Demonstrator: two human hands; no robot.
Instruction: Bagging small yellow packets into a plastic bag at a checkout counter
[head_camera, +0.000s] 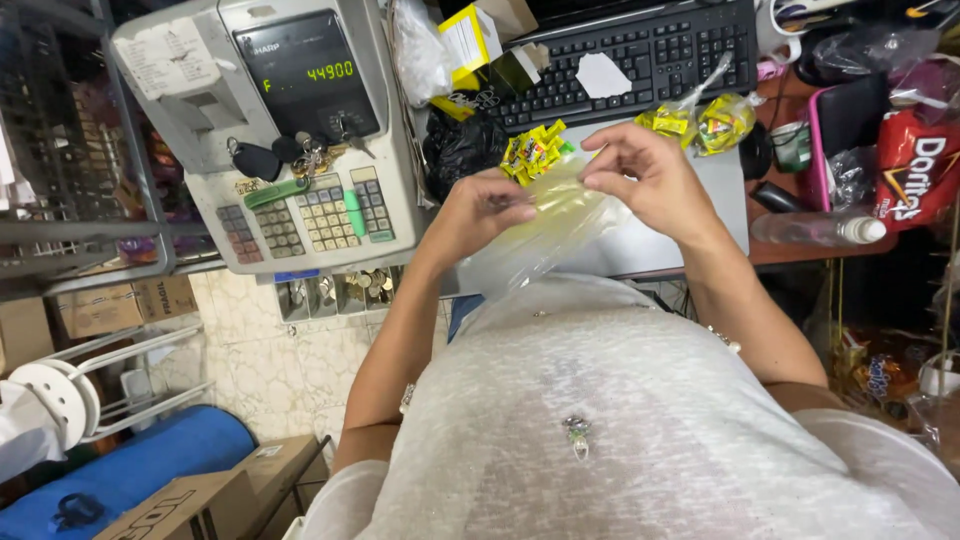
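While both hands work a clear plastic bag (545, 225) at chest height, left hand (478, 215) curls closed on its edge | right hand (640, 175) pinches the rim, seemingly opening it | next likely calls for spreading the mouth | yellow candy packets (533, 150) just behind | red snack bag (915, 165) far right | grey cash register (270, 130) left.

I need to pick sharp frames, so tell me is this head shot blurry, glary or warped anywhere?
Head view: even indoor light, no hard shadows; the clear plastic bag shows soft sheen between the left hand and right hand; both hands look slightly soft; wide-lens bending tilts the grey cash register and the black keyboard near the edges.
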